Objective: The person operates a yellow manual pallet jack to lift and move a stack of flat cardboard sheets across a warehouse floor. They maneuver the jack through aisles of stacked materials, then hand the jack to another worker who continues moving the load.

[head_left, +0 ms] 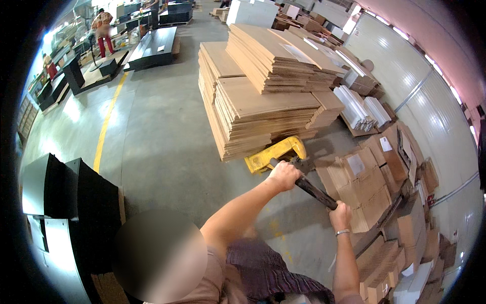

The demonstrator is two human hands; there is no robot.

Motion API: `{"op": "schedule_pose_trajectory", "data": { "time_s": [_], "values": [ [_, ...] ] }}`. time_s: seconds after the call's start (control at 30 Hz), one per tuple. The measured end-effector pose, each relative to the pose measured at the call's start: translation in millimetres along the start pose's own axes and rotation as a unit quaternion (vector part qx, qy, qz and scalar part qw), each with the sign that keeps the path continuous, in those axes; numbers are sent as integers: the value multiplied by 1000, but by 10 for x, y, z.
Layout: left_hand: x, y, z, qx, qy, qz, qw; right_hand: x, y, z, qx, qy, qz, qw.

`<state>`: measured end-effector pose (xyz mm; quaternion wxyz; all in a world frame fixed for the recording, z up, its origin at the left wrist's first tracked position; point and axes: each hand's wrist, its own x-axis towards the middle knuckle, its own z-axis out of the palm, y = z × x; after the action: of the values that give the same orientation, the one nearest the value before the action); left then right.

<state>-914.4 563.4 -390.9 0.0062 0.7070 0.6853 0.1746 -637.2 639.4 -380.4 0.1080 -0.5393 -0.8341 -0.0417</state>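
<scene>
Both my hands grip the black handle (315, 191) of a yellow pallet jack (276, 153). My left hand (285, 176) is closed around the handle's left end. Around its right end wraps my right hand (341, 215), with a band on that wrist. Beyond the handle, the yellow body of the jack sits low against the near side of a tall stack of flat brown cardboard (268, 104). Its forks are hidden under the stack.
Black panel units (93, 202) stand close on my left. Folded cartons (354, 177) lie along the right, by the white wall (405, 66). A yellow floor line (109, 119) runs on the left. Black panels (154, 46) and a person (103, 30) are farther back.
</scene>
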Motion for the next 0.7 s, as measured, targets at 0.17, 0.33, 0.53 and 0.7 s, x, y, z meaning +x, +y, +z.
{"op": "schedule_pose_trajectory", "data": {
  "time_s": [0.17,0.33,0.53,0.7],
  "values": [
    [-222,-52,-31,-27,-9,12,1000,-318,-251,-165,2,15,15,1000],
    [-488,-59,-197,-22,-27,21,999,-597,-392,-205,-1,37,9,999],
    [-812,-72,-262,-33,-16,24,999,-969,-586,-344,-16,48,16,999],
    [-1040,-44,-299,-34,35,62,997,-1281,-718,-513,-23,54,42,997]
  ]
}}
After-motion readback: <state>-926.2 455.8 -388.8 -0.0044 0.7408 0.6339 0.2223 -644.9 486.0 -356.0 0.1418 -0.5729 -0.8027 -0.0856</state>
